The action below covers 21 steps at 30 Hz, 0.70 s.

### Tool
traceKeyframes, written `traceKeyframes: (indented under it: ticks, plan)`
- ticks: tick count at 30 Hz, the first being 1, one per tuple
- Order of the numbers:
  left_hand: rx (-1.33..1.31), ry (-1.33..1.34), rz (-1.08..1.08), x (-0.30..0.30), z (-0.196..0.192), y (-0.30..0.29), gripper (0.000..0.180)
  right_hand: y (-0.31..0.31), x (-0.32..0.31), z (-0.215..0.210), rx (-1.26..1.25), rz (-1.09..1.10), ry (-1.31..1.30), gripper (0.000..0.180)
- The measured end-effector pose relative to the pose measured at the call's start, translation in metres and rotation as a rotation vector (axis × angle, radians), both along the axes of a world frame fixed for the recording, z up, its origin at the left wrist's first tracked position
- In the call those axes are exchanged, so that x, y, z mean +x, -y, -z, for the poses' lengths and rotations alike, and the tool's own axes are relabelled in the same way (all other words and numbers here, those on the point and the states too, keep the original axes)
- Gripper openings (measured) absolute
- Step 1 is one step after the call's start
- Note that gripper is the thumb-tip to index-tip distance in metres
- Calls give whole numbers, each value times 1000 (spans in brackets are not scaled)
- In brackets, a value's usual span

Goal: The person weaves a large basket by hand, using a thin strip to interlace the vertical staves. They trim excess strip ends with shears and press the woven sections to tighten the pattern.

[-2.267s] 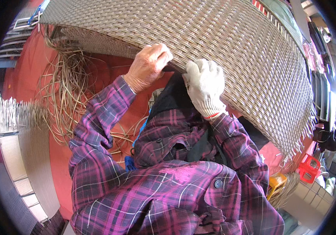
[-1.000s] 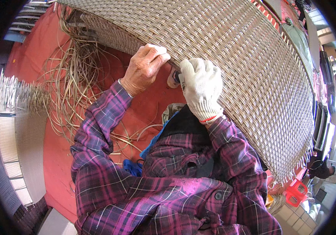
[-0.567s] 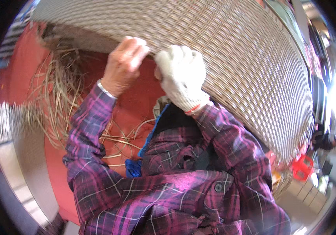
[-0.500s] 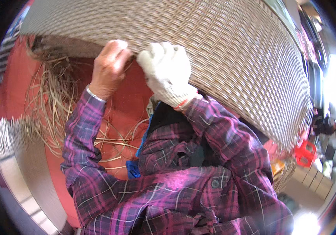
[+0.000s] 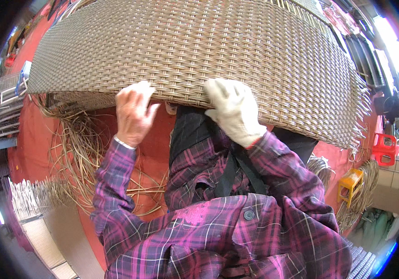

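Note:
A large woven wicker panel, tan and grey, fills the upper part of the head view and curves over my lap. My bare left hand curls its fingers around the panel's near edge. My right hand, in a white work glove, grips the same edge a short way to the right. Both plaid purple sleeves rise from the lower edge. What either hand holds under the panel's edge is hidden.
Loose wicker strands lie in a tangle on the red floor at the left. A red plastic stool and a yellow one stand at the right. Unfinished strand ends stick out of the panel's right side.
My view has tilted, so the panel now covers more of the picture. Both hands have spread apart along the panel's edge; before, they worked close together at one spot.

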<state>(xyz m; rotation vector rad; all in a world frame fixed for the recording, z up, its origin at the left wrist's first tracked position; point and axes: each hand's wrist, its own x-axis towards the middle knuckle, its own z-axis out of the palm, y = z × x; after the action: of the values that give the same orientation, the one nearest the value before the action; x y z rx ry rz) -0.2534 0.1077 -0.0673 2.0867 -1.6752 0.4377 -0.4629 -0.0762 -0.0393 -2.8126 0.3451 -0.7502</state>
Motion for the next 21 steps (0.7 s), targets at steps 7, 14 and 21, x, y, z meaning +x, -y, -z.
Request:
traceKeyframes:
  ticks: [7,14,21]
  plan:
    - [120,-71,324,-33,-8,65,52,-2,-7,12,-122,94,-17,29]
    - [136,5,362,-32,0,67,48,-5,-8,17,-154,82,4,11]
    - [29,-16,218,-52,5,56,48,20,-58,7,-35,55,91,28]
